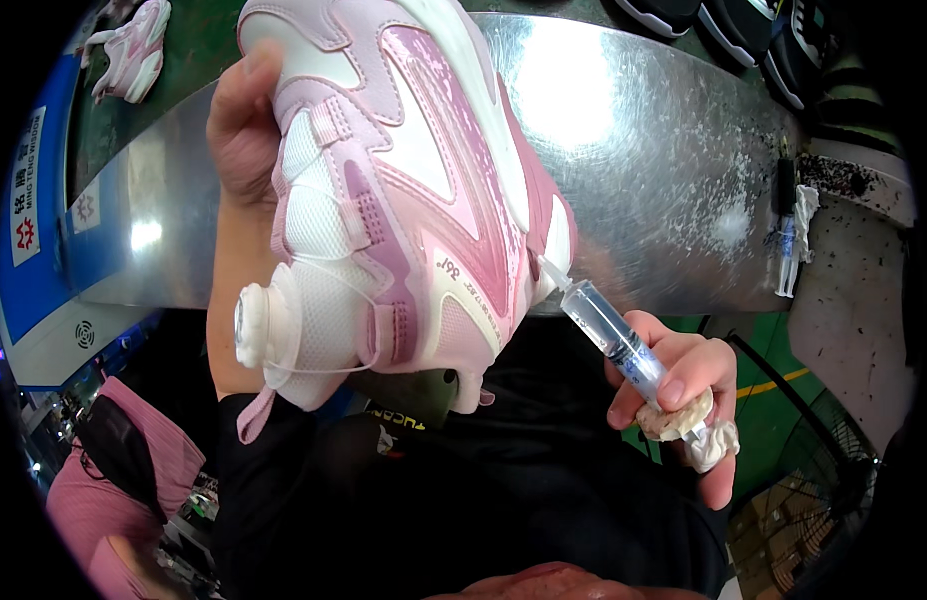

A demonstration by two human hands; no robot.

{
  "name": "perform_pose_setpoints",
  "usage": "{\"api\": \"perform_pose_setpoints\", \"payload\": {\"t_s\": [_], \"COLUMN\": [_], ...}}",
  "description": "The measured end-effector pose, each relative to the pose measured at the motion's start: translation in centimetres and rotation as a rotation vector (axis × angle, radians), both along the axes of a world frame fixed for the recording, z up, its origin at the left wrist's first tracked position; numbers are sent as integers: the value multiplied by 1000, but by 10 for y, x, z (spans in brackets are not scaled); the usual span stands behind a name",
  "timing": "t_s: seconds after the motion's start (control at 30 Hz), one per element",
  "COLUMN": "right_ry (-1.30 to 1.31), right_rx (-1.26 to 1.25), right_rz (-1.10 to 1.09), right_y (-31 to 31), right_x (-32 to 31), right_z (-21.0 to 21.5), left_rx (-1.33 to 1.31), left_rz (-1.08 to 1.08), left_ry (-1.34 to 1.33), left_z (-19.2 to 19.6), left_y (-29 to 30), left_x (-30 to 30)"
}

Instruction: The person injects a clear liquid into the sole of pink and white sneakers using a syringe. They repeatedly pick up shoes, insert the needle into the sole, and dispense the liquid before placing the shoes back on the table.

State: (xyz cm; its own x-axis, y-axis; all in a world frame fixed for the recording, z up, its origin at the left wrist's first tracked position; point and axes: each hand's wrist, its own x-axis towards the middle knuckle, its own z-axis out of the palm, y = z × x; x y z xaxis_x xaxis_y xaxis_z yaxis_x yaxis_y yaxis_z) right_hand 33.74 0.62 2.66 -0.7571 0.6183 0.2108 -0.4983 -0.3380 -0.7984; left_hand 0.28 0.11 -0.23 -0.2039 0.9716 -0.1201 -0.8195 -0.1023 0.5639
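Observation:
A pink and white sneaker (pixel 433 200) with a round white lacing dial fills the middle of the view, its toe up and its heel toward me. My left hand (pixel 248 130) is closed on its toe end; most of the fingers are hidden behind the shoe. In my right hand (pixel 688 390) is a clear plastic syringe (pixel 613 340) with blue markings. Its tapered tip meets the sole edge near the heel, or lies very close to it. Crumpled whitish material (pixel 678 415) wraps the plunger end, under my fingers.
A shiny metal worktop (pixel 643 170) curves beneath the shoe. Another syringe (pixel 786 240) lies at its right edge. Several dark shoes (pixel 728 30) stand at the far right, and a smaller pink shoe (pixel 133 50) at the far left. A black fan (pixel 813 490) stands lower right. At lower left is a person in pink (pixel 123 470).

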Motion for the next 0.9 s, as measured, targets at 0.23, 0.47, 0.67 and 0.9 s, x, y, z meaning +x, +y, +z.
{"api": "perform_pose_setpoints", "payload": {"t_s": [0.23, 0.47, 0.67, 0.9], "right_ry": [1, -23, -19, 1], "right_rx": [55, 26, -6, -15], "right_rz": [0, -4, -30, -39], "right_y": [1, -1, -1, 1], "right_x": [4, 10, 10, 9], "right_z": [-4, -4, -6, -8], "left_rx": [66, 103, 96, 95], "left_rz": [-143, -188, -194, -206], "left_ry": [-35, -28, -36, -40], "left_z": [-4, -10, -9, -8], "left_y": [6, 10, 12, 17], "left_x": [-13, -17, -15, -16]}}
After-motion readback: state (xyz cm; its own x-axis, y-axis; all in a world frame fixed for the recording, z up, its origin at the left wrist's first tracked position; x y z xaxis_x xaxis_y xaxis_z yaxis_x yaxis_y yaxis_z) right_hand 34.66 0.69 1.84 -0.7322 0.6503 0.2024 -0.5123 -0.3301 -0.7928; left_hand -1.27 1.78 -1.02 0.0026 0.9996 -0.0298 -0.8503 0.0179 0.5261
